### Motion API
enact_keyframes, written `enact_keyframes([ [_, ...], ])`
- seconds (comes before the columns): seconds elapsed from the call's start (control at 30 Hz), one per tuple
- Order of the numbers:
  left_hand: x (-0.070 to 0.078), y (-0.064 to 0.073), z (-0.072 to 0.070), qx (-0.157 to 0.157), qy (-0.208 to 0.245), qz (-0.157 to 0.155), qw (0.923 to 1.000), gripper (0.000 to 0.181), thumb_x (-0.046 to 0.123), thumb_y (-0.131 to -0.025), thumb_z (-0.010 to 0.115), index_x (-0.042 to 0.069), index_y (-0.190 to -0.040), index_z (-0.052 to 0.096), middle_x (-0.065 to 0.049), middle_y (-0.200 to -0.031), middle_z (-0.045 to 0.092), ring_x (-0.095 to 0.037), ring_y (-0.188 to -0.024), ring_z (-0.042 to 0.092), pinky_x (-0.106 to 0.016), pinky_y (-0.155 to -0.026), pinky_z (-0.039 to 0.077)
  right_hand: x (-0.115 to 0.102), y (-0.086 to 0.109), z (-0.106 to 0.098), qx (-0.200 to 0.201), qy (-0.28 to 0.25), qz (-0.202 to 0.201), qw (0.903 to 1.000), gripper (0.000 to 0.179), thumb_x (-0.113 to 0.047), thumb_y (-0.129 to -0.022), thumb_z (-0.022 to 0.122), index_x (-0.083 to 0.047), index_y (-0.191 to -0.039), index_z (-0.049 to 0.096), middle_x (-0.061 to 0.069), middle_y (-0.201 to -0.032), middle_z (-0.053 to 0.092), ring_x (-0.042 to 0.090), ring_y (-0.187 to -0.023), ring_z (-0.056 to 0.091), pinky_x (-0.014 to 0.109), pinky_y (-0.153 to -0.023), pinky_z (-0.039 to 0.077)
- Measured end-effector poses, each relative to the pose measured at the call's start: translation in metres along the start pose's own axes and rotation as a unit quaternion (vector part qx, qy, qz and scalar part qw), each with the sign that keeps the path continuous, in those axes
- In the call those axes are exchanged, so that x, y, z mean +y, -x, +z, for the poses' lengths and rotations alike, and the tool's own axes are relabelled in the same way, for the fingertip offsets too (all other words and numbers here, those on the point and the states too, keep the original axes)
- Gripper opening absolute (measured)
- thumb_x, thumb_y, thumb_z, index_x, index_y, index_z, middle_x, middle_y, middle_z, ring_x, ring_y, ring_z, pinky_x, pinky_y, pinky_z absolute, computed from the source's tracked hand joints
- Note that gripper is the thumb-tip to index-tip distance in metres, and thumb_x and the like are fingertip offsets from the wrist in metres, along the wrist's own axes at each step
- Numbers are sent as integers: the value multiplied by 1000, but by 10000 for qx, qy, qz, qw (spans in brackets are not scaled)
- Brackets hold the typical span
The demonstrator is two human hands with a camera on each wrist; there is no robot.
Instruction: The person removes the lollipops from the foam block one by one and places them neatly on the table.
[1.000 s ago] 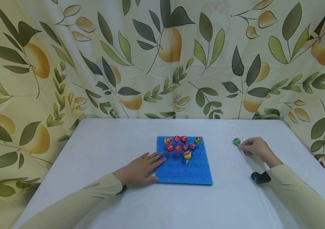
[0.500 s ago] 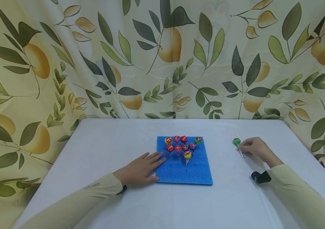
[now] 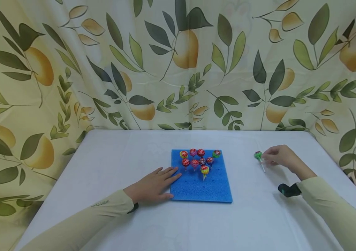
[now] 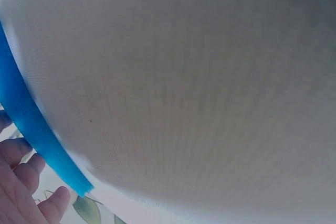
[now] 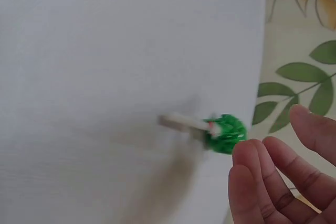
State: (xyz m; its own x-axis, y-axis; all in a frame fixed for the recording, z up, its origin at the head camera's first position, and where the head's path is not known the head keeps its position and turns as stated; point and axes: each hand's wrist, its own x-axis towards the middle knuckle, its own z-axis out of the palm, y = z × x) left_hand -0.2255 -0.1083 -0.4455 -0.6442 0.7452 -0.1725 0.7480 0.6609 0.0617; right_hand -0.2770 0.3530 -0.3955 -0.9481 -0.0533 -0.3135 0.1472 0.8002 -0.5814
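Note:
A green-wrapped lollipop (image 3: 258,155) lies on the white table at the right, its white stick toward the person. My right hand (image 3: 279,157) hovers just beside it, thumb apart from the fingers and nothing between them; in the right wrist view the fingertips (image 5: 247,148) overlap the green wrapper (image 5: 227,134). At the centre lies a blue foam board (image 3: 201,193), with several wrapped lollipops (image 3: 195,163) standing in its far half. Flat and spread, my left hand (image 3: 154,184) rests at the board's left edge, fingertips on the foam.
The white table (image 3: 118,153) stretches around the board on all sides. Behind it hangs a curtain (image 3: 178,97) printed with leaves and fruit. A black wrist device (image 3: 289,190) sits at the right sleeve.
My right hand has let go of the green lollipop and lifted slightly up and away, leaving it on the table. The left hand and board stay where they were.

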Motion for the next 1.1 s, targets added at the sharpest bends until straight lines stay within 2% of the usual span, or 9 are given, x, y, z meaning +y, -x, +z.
enact_keyframes([
  [0.2, -1, 1, 0, -21, -14, -38, 10000, 75, 63, -92, 35, 24, -152, 13, 1, -160, 11, -20, -148, 11, -46, -119, 17, -22, 10, -6, 11, 39, -500, 9987, 41, -24, -92, 59, 10, -115, 58, 26, -107, 65, 25, -86, 67, 38, -80, 57],
  [0.37, -1, 2, -1, 14, -16, -26, 10000, 74, 62, -93, 35, 23, -152, 14, 0, -160, 12, -20, -148, 12, -46, -119, 17, -46, 20, 2, 68, -28, -945, 9955, 42, -28, -92, 60, 6, -117, 59, 24, -110, 66, 27, -91, 67, 43, -83, 54],
  [0.63, -1, 2, 1, 50, -64, 5, 10000, 75, 62, -93, 35, 22, -152, 14, -1, -160, 12, -21, -148, 13, -46, -119, 18, -70, 23, 29, -75, -568, -1617, 9852, 40, -21, -92, 60, 6, -121, 56, 24, -113, 65, 30, -99, 67, 32, -82, 57],
  [0.7, -1, 2, 0, 37, -65, 5, 10000, 75, 62, -93, 35, 22, -152, 14, 0, -160, 12, -21, -148, 13, -46, -119, 18, -73, 21, 36, -49, -678, -1680, 9834, 43, -23, -92, 61, 6, -123, 54, 24, -115, 65, 31, -102, 66, 33, -85, 56],
  [0.9, 0, 1, -1, 14, -37, 14, 10000, 74, 61, -93, 36, 22, -152, 14, 0, -160, 12, -20, -148, 12, -46, -119, 18, -80, 11, 57, -73, -992, -1666, 9810, 50, -26, -93, 59, 5, -131, 48, 24, -126, 59, 37, -117, 58, 49, -98, 45],
  [1.1, 1, 0, -2, -7, -40, -16, 10000, 74, 61, -93, 37, 23, -152, 14, -1, -160, 12, -20, -148, 12, -46, -118, 18, -82, -1, 74, -132, -1400, -1809, 9734, 53, -22, -92, 60, 5, -135, 43, 25, -131, 55, 39, -122, 53, 49, -99, 44],
])
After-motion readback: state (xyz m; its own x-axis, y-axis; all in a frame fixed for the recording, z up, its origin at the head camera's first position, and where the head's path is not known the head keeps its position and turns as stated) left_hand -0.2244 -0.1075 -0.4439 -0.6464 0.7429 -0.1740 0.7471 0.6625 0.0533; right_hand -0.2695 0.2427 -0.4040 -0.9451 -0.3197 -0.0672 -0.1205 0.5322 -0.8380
